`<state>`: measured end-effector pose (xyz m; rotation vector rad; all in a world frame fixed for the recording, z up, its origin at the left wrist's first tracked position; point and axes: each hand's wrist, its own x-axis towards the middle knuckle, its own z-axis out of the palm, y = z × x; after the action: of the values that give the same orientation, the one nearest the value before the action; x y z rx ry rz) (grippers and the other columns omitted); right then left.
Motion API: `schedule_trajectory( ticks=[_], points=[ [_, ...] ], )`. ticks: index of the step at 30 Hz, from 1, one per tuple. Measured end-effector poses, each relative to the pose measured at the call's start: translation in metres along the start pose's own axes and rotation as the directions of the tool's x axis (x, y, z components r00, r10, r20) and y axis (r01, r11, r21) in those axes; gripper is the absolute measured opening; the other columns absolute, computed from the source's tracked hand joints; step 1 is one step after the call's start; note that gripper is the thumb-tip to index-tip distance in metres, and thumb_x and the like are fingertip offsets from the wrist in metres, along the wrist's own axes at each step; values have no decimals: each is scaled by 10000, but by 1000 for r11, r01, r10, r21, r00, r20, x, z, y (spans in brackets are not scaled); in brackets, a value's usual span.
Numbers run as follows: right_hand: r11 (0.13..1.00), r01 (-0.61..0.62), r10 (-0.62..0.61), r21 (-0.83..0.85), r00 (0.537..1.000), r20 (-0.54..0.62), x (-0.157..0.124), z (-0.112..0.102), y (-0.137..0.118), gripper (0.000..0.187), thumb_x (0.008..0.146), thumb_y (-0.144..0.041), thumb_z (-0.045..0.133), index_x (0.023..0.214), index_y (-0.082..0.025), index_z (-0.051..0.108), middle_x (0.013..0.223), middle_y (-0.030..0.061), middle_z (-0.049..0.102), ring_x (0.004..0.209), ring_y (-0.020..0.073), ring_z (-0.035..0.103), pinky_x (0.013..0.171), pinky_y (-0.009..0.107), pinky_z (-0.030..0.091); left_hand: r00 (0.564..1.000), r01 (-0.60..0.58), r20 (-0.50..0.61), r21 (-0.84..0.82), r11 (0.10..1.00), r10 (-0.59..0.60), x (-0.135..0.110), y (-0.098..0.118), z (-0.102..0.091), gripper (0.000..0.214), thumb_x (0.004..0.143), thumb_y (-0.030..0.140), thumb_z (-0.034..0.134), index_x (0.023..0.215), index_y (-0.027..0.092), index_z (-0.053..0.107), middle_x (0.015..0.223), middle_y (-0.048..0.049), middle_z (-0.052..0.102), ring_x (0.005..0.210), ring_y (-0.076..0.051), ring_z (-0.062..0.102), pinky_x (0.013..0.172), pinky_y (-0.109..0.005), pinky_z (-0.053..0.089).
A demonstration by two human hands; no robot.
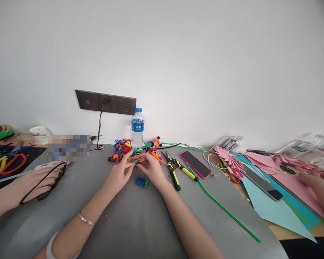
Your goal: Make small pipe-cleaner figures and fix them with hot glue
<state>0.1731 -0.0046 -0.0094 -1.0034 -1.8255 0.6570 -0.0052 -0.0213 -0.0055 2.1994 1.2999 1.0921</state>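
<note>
My left hand [119, 173] and my right hand [153, 172] come together low over the grey table. Their bent fingertips pinch a small pipe-cleaner figure [136, 162] with orange, green and purple parts. The fingers partly cover it, so its exact shape is hidden. Just below on the table lies a short bundle of blue pipe cleaner [141, 181] with a green end. Several bright pipe-cleaner dolls [126, 145] sit right behind my fingers. To the right of my right hand are pliers [176, 172] with yellow and black handles.
A water bottle [138, 127] stands by the wall. A pink-cased phone [196, 164] and a long green pipe cleaner [229, 209] lie to the right. Another person's hand [41, 180] is at left beside a black cable; another hand [317, 187] rests among pink paper at right.
</note>
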Motion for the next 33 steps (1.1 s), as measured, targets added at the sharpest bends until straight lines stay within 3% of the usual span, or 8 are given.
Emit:
schedule_trajectory(
  ticks=[7, 10, 13, 17, 27, 33],
  points=[
    [1000, -29, 29, -1, 999, 13, 0, -1, -3, 277, 786, -162, 620, 1059, -203, 592, 761, 4, 576, 643, 150, 535, 585, 260, 450, 1000, -8, -4, -2, 1000, 8, -1, -3, 2, 505, 903, 251, 465, 1399, 241, 370, 966, -14, 776, 938, -198, 722, 835, -312, 550],
    [997, -60, 60, 39, 998, -4, 0, 0, 0, 273, 783, -180, 634, 1052, -207, 597, 750, 2, 589, 643, 153, 539, 580, 261, 437, 996, 93, -2, -126, 988, -94, 1, -5, 2, 433, 878, 299, 522, 1304, 237, 482, 956, -30, 777, 913, -215, 729, 830, -322, 558],
    [993, -79, 81, 83, 996, -24, 1, 1, 3, 266, 786, -206, 641, 1048, -211, 599, 764, 5, 609, 645, 153, 536, 581, 264, 425, 975, 214, 8, -331, 919, -224, 4, -7, 3, 302, 830, 347, 593, 1101, 217, 603, 929, -63, 776, 857, -235, 737, 780, -334, 582],
    [989, -87, 92, 120, 995, -38, 2, 2, 2, 232, 779, -222, 639, 1008, -205, 609, 834, 25, 644, 631, 147, 512, 566, 264, 409, 957, 255, 11, -507, 823, -289, 6, -11, 4, 273, 750, 357, 681, 955, 185, 630, 914, -91, 764, 875, -249, 725, 781, -367, 587],
    [994, -3, 0, 105, 999, 38, 1, 2, -7, 264, 769, -119, 581, 1018, -199, 608, 898, 24, 642, 715, 154, 540, 662, 271, 428, 971, 210, 6, -490, 846, -237, 6, -6, 3, 223, 753, 320, 665, 931, 190, 632, 920, -53, 678, 840, -186, 657, 779, -333, 570],
    [997, -15, 8, 77, 996, 86, 0, 2, -5, 360, 789, -135, 569, 1139, -213, 548, 910, 20, 639, 719, 153, 560, 657, 270, 430, 978, 170, -24, -473, 864, -206, 7, -3, 3, 136, 738, 285, 650, 829, 194, 606, 828, -21, 630, 812, -176, 631, 777, -306, 542]
  ],
)
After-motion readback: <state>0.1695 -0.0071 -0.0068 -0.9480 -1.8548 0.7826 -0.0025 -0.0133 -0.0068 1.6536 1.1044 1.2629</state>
